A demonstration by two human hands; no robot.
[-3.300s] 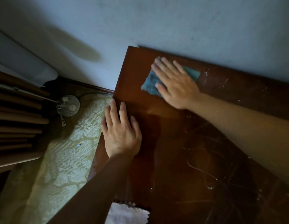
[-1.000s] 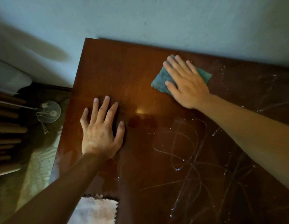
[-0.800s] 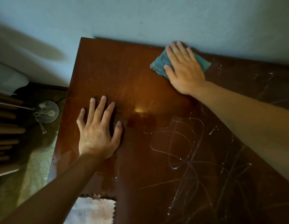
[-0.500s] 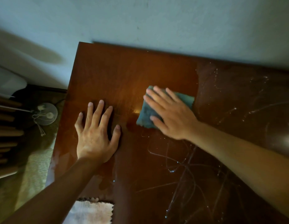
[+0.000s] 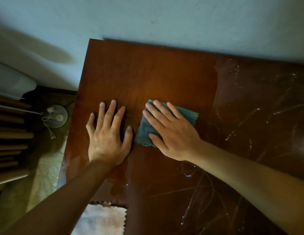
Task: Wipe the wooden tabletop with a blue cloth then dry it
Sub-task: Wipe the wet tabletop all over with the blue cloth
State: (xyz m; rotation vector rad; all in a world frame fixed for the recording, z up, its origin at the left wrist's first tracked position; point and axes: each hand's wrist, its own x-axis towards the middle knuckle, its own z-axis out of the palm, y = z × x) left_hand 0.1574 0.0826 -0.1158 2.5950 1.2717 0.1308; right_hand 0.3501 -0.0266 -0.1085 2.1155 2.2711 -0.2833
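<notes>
Head view: right hand (image 5: 173,133) fingers flat on blue cloth (image 5: 144,131); left hand (image 5: 107,138) splayed beside; white towel (image 5: 103,219) near edge.

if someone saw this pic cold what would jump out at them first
Two bare hands lie flat near the middle of the wooden tabletop: the right hand presses a blue cloth, and the left hand rests just beside it. Next comes the contrast in the wood, smooth under the hands and streaked with pale smears on the right. A white cloth pokes in at the near edge.
</notes>
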